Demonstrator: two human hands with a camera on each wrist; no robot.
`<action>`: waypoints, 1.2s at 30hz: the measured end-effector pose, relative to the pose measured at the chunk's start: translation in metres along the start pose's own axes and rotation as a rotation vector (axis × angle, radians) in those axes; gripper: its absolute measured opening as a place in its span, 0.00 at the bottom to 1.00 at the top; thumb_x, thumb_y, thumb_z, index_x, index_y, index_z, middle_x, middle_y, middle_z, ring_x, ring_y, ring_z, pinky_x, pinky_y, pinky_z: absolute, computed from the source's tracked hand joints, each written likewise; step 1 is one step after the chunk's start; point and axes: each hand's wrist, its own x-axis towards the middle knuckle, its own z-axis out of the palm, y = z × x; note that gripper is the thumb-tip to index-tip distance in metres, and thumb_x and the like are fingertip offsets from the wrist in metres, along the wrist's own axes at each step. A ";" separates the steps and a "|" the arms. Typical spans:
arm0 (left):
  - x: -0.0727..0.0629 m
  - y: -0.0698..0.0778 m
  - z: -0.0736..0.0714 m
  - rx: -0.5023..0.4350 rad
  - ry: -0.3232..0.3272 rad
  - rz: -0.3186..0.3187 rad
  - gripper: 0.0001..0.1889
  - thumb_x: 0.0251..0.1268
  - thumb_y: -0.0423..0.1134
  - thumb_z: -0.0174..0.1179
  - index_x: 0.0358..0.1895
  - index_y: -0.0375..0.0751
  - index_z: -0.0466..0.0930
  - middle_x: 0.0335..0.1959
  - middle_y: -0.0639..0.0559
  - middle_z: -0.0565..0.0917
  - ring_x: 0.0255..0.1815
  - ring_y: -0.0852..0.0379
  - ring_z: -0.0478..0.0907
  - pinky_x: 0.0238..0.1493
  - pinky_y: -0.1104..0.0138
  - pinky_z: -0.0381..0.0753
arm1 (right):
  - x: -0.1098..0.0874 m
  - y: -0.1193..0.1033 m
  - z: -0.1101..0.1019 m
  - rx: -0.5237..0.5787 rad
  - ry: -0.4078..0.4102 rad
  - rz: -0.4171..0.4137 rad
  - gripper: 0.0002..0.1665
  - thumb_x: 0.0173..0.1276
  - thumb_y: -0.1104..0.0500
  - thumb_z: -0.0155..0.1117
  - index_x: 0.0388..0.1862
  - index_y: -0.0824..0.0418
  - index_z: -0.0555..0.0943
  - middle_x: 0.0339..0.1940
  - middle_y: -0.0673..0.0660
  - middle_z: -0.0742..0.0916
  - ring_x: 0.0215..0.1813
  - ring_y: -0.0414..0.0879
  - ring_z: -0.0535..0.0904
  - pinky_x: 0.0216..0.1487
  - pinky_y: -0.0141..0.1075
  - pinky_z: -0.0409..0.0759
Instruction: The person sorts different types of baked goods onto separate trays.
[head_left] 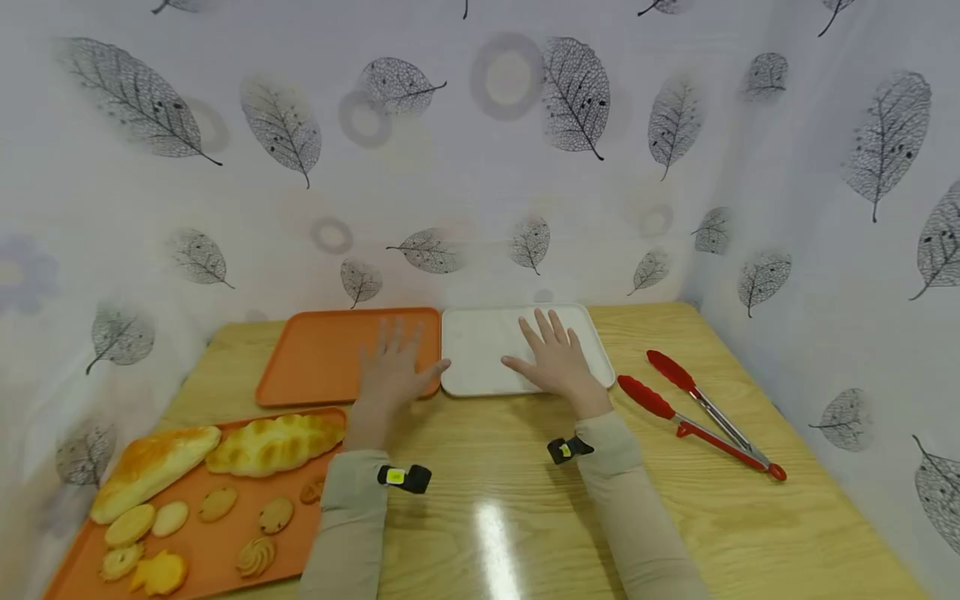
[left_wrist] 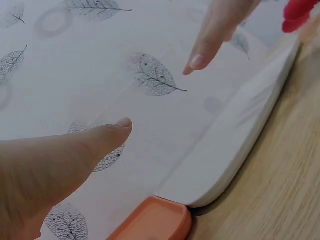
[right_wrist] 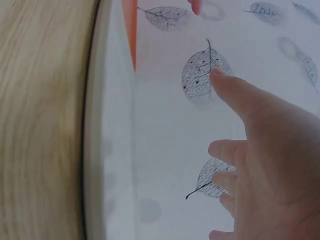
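Observation:
In the head view my left hand [head_left: 392,375] is spread over the right part of an empty orange tray [head_left: 315,358], its thumb pointing toward the white tray. My right hand [head_left: 557,358] hovers with fingers spread above the white tray [head_left: 480,367]. Both wrist views show the hands raised off the trays, holding nothing. The left thumb [left_wrist: 107,137] stands out in the left wrist view, with the other hand's fingers at upper right. Several right fingers [right_wrist: 227,150] and the thumb appear in the right wrist view.
Red-tipped tongs [head_left: 712,417] lie spread at the right of the wooden table [head_left: 465,467]. At the lower left, another orange tray [head_left: 292,533] bears two breads, a long loaf [head_left: 157,467] and a braided one [head_left: 277,444], and several cookies [head_left: 217,504]. A leaf-patterned curtain [head_left: 450,183] hangs behind.

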 end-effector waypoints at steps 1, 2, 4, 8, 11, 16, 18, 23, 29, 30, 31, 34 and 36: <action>-0.002 -0.003 -0.004 -0.001 0.003 0.005 0.47 0.65 0.75 0.38 0.80 0.56 0.37 0.81 0.44 0.33 0.81 0.41 0.24 0.73 0.33 0.29 | 0.000 -0.003 -0.002 -0.003 0.001 -0.003 0.50 0.71 0.29 0.45 0.81 0.52 0.46 0.82 0.59 0.44 0.82 0.58 0.32 0.78 0.62 0.38; -0.005 -0.005 -0.008 -0.001 0.006 0.008 0.47 0.64 0.76 0.38 0.80 0.56 0.37 0.81 0.44 0.32 0.80 0.42 0.22 0.73 0.33 0.28 | -0.001 -0.006 -0.003 -0.005 0.002 -0.008 0.50 0.70 0.29 0.45 0.81 0.51 0.45 0.82 0.59 0.44 0.82 0.58 0.32 0.78 0.61 0.37; -0.010 -0.010 -0.015 0.006 0.016 0.011 0.48 0.64 0.76 0.38 0.80 0.57 0.36 0.81 0.45 0.32 0.80 0.42 0.21 0.73 0.33 0.26 | -0.002 -0.014 -0.006 -0.018 0.010 -0.030 0.50 0.70 0.29 0.46 0.81 0.50 0.45 0.83 0.58 0.44 0.82 0.57 0.32 0.79 0.61 0.38; -0.025 -0.021 -0.033 0.024 0.046 0.008 0.50 0.62 0.78 0.39 0.80 0.55 0.37 0.81 0.43 0.33 0.80 0.42 0.21 0.72 0.32 0.25 | -0.004 -0.032 -0.008 -0.063 0.045 -0.101 0.50 0.69 0.28 0.46 0.81 0.50 0.47 0.83 0.58 0.46 0.83 0.56 0.34 0.79 0.60 0.41; -0.040 -0.031 -0.047 0.040 0.067 0.000 0.50 0.61 0.78 0.40 0.80 0.55 0.37 0.81 0.43 0.33 0.80 0.41 0.21 0.72 0.32 0.26 | -0.008 -0.048 -0.006 -0.095 0.065 -0.168 0.51 0.69 0.28 0.47 0.81 0.51 0.48 0.83 0.57 0.47 0.83 0.56 0.36 0.79 0.60 0.43; -0.071 -0.051 -0.067 0.065 0.103 0.005 0.47 0.64 0.75 0.41 0.80 0.58 0.37 0.81 0.45 0.32 0.80 0.40 0.22 0.71 0.31 0.28 | -0.018 -0.077 0.000 -0.149 0.067 -0.270 0.50 0.68 0.27 0.47 0.81 0.50 0.49 0.83 0.55 0.49 0.83 0.54 0.38 0.79 0.58 0.45; -0.084 -0.060 -0.074 0.071 0.126 0.013 0.47 0.64 0.75 0.43 0.80 0.60 0.37 0.81 0.45 0.33 0.81 0.39 0.25 0.70 0.29 0.29 | -0.022 -0.089 0.003 -0.177 0.061 -0.313 0.50 0.69 0.27 0.46 0.81 0.49 0.49 0.83 0.54 0.49 0.83 0.53 0.38 0.79 0.57 0.46; -0.116 -0.083 -0.090 0.077 0.157 0.007 0.46 0.65 0.72 0.46 0.79 0.65 0.33 0.81 0.45 0.32 0.80 0.38 0.24 0.68 0.29 0.24 | -0.030 -0.120 0.014 -0.252 0.024 -0.429 0.48 0.70 0.27 0.43 0.81 0.47 0.47 0.83 0.52 0.48 0.83 0.51 0.37 0.80 0.54 0.45; -0.154 -0.114 -0.099 0.113 0.139 -0.068 0.47 0.67 0.69 0.46 0.80 0.55 0.33 0.80 0.40 0.30 0.79 0.39 0.19 0.68 0.32 0.17 | -0.044 -0.156 0.032 -0.346 -0.062 -0.598 0.47 0.70 0.26 0.38 0.81 0.45 0.47 0.83 0.52 0.48 0.83 0.50 0.38 0.80 0.52 0.48; -0.160 -0.120 -0.099 0.116 0.133 -0.082 0.47 0.68 0.69 0.46 0.80 0.53 0.33 0.80 0.39 0.30 0.78 0.38 0.18 0.67 0.31 0.16 | -0.047 -0.160 0.037 -0.359 -0.076 -0.625 0.47 0.70 0.26 0.37 0.81 0.45 0.46 0.83 0.51 0.48 0.83 0.50 0.38 0.80 0.51 0.48; -0.165 -0.125 -0.099 0.123 0.132 -0.097 0.48 0.67 0.69 0.46 0.80 0.53 0.34 0.80 0.37 0.31 0.78 0.37 0.19 0.67 0.31 0.16 | -0.049 -0.165 0.041 -0.361 -0.084 -0.651 0.47 0.70 0.26 0.37 0.81 0.45 0.47 0.83 0.51 0.49 0.83 0.50 0.39 0.80 0.51 0.48; -0.181 -0.142 -0.096 0.144 0.129 -0.150 0.49 0.67 0.69 0.47 0.80 0.51 0.33 0.79 0.35 0.32 0.78 0.34 0.19 0.65 0.28 0.18 | -0.056 -0.175 0.056 -0.351 -0.122 -0.708 0.47 0.70 0.26 0.37 0.81 0.45 0.47 0.82 0.49 0.52 0.83 0.47 0.41 0.80 0.50 0.50; -0.192 -0.152 -0.095 0.152 0.129 -0.190 0.50 0.66 0.69 0.48 0.80 0.48 0.33 0.78 0.32 0.31 0.77 0.33 0.19 0.63 0.27 0.18 | -0.058 -0.181 0.064 -0.334 -0.171 -0.723 0.46 0.70 0.26 0.38 0.81 0.43 0.47 0.82 0.48 0.51 0.83 0.45 0.41 0.80 0.50 0.50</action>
